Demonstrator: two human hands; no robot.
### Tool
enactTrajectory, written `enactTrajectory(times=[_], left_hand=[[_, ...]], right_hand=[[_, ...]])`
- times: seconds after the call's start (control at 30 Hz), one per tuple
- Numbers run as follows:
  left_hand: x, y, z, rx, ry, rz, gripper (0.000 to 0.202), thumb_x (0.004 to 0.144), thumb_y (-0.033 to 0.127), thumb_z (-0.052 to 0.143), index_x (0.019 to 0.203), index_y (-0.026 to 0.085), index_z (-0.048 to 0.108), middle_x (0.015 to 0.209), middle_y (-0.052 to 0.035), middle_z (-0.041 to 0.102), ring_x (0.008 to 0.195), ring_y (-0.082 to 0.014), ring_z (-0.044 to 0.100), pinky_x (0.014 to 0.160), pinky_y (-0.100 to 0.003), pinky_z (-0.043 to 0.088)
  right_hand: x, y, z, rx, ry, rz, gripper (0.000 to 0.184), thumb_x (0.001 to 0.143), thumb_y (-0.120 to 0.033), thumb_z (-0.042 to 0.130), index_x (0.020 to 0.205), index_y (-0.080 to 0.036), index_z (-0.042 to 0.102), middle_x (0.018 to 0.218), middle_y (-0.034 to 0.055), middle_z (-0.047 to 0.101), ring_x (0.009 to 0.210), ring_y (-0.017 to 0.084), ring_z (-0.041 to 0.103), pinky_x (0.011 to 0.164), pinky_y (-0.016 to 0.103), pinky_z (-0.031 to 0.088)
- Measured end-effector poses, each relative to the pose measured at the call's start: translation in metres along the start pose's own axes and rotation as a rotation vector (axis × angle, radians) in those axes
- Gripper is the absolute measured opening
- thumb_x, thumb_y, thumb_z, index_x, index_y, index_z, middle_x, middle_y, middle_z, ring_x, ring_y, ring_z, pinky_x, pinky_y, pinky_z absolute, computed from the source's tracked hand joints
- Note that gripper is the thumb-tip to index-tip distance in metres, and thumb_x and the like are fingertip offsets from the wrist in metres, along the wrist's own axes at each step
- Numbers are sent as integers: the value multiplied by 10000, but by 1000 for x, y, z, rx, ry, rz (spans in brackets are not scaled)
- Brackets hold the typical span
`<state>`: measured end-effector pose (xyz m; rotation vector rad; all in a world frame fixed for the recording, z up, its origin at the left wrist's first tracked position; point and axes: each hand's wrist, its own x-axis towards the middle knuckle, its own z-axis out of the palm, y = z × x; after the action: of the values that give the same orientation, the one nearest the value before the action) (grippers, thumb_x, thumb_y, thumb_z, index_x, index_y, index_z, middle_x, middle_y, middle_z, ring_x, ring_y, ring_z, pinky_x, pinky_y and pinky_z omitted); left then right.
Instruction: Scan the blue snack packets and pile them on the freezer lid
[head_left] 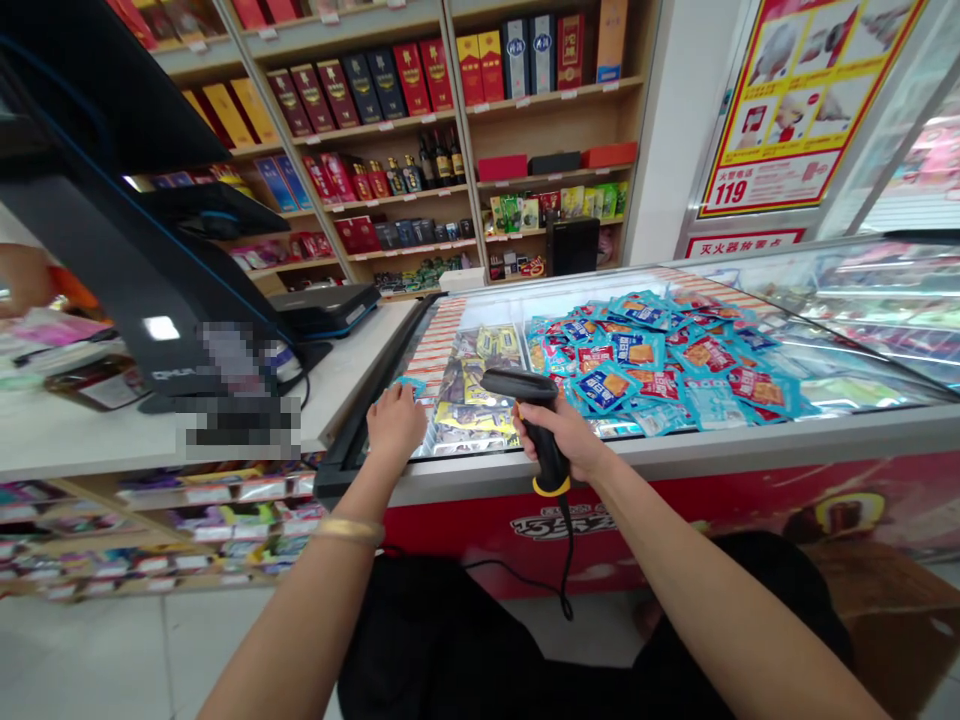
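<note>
My right hand [566, 437] is wrapped round the handle of a black barcode scanner [551, 450], whose head points left above the glass freezer top. A yellow ring circles the handle's base, and a black cable hangs from it. My left hand [395, 425] rests at the left end of the freezer top, fingers curled over a small blue snack packet [412, 383]; most of that packet is hidden beneath them. Right of the scanner, a loose pile of blue and red snack packets [637, 350] lies on the glass.
A chest freezer [465, 487] with a grey rim stands before me. At left, a counter [352, 365] carries a black checkout terminal [142, 250] and a jar [97, 385]. Behind are shelves of boxes and bottles [442, 157]. A cardboard box [900, 620] sits at lower right.
</note>
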<state>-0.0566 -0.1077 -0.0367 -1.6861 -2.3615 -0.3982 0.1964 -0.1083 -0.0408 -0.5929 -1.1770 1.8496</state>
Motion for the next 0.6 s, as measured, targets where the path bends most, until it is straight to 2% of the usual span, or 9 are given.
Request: enactTrajectory(times=[0.07, 0.2, 0.3, 0.37, 0.47, 0.53, 0.6], left_hand=[[-2, 0, 6, 1, -18, -9, 478, 948, 293, 402, 1365, 98, 529, 1500, -214, 474, 1415, -371, 409, 1135, -594, 333], [-2, -1, 10, -54, 6, -60, 526, 945, 302, 403, 1415, 83, 486, 1546, -217, 410, 1466, -387, 316, 1173, -624, 249], [-2, 0, 9, -131, 156, -23, 520, 917, 295, 453, 1389, 85, 512, 1526, -236, 427, 1455, -400, 329, 1166, -631, 254], [-4, 8, 11, -230, 267, 81, 479, 895, 291, 492, 1332, 106, 555, 1447, -235, 508, 1397, -381, 421, 1136, -598, 331], [-11, 38, 19, -444, 339, 295, 421, 877, 300, 542, 1266, 147, 584, 1299, -194, 611, 1262, -320, 551, 1075, -519, 440], [-18, 70, 24, -575, 342, 415, 408, 878, 308, 565, 1262, 170, 579, 1268, -159, 625, 1225, -285, 575, 1071, -484, 456], [-25, 106, 28, -668, 312, 514, 399, 889, 312, 569, 1258, 160, 577, 1272, -161, 619, 1220, -265, 581, 1076, -455, 457]], right_hand=[[5, 5, 3, -15, -9, 13, 307, 699, -411, 771, 769, -164, 602, 593, -22, 577, 434, 83, 500, 404, 209, 414], [7, 8, 3, -11, -4, 21, 298, 703, -403, 772, 782, -168, 606, 593, -21, 587, 436, 83, 500, 409, 210, 416], [-1, 3, 0, 14, 35, -14, 307, 699, -415, 772, 782, -170, 607, 586, -22, 580, 437, 84, 496, 413, 212, 416], [-11, -2, -5, 25, 68, -36, 326, 688, -429, 779, 780, -167, 608, 591, -20, 575, 441, 85, 495, 416, 217, 417], [-29, -12, -18, 32, 135, -82, 361, 666, -448, 793, 800, -162, 618, 616, -20, 572, 447, 82, 490, 414, 220, 410], [-41, -19, -32, 26, 188, -137, 372, 663, -451, 795, 823, -163, 623, 639, -17, 577, 455, 84, 495, 419, 224, 412], [-51, -27, -49, 15, 242, -189, 370, 666, -446, 795, 834, -167, 620, 657, -14, 580, 465, 87, 501, 429, 229, 417]])
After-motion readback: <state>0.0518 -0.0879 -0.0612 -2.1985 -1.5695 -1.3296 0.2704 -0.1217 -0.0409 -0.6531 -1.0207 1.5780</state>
